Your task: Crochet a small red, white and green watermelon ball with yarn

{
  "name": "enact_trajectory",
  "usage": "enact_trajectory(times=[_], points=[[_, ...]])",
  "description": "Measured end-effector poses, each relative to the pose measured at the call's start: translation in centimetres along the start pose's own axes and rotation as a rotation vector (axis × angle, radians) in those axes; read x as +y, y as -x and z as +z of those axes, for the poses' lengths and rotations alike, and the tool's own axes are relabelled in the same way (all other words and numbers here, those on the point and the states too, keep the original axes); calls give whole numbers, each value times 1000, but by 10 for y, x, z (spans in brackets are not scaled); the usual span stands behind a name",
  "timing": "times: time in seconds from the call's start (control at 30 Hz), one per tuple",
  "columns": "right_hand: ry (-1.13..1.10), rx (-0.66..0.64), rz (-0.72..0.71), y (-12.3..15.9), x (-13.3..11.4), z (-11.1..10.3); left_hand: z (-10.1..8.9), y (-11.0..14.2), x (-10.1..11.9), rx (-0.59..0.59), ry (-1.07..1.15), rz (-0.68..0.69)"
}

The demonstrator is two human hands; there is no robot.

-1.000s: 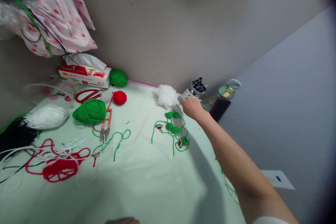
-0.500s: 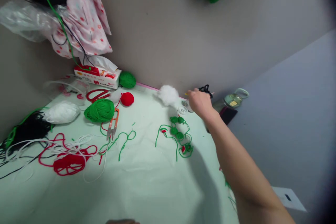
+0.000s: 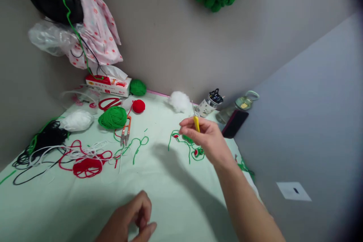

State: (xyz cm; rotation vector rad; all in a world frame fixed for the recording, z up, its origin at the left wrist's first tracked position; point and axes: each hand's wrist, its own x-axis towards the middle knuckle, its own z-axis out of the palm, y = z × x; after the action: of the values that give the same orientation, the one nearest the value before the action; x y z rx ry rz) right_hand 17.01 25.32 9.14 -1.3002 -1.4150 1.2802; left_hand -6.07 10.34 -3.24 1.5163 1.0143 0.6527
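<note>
My right hand (image 3: 205,136) is raised over the table, its fingers closed on a crochet hook with a yellow handle (image 3: 196,124) and a thin metal shaft pointing up. Behind and below it lie small green and red crocheted pieces (image 3: 199,152) with green yarn tails, partly hidden by the hand. At the near edge my left hand (image 3: 134,217) hovers with curled fingers, the thumb apart from them and nothing visible in between. A white cup (image 3: 206,107) holding black-handled tools stands just beyond the right hand, near a tuft of white stuffing (image 3: 179,101).
On the left lie orange thread snips (image 3: 126,132), green yarn (image 3: 112,117), a red ball (image 3: 138,106), white yarn (image 3: 78,120) and tangled red yarn (image 3: 88,167). A tissue box (image 3: 109,85) stands at the wall. A phone (image 3: 235,123) and a bottle (image 3: 244,103) are at the right.
My right hand has come back from the cup toward me, bringing the crochet hook with it. The left hand has risen into view at the bottom. The camera view has shifted slightly.
</note>
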Motion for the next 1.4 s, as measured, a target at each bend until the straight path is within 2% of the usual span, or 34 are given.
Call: enact_trajectory(times=[0.13,0.2,0.3,0.4,0.57,0.67,0.73,0.9,1.1,1.4], points=[[-105,33,9,36,3,32,-30,-15,49,103,129,-28],[-152,55,16,48,2,42,-39,-28,72,213,184,31],[-220,104,-6,59,-1,52,-43,-45,99,297,249,108],[-268,124,-30,68,-5,55,-41,-56,114,289,307,142],[-214,217,-135,79,-8,51,-33,-69,119,178,552,111],[-164,236,-188,80,-7,47,-28,-76,118,156,755,55],[-142,249,-197,78,-6,44,-25,-80,117,143,813,17],[-120,250,-170,72,1,40,-21,-85,112,123,820,-52],[25,238,-289,71,10,40,-23,-87,106,184,841,-49],[-11,243,-275,73,3,34,-27,-86,108,29,798,-26]])
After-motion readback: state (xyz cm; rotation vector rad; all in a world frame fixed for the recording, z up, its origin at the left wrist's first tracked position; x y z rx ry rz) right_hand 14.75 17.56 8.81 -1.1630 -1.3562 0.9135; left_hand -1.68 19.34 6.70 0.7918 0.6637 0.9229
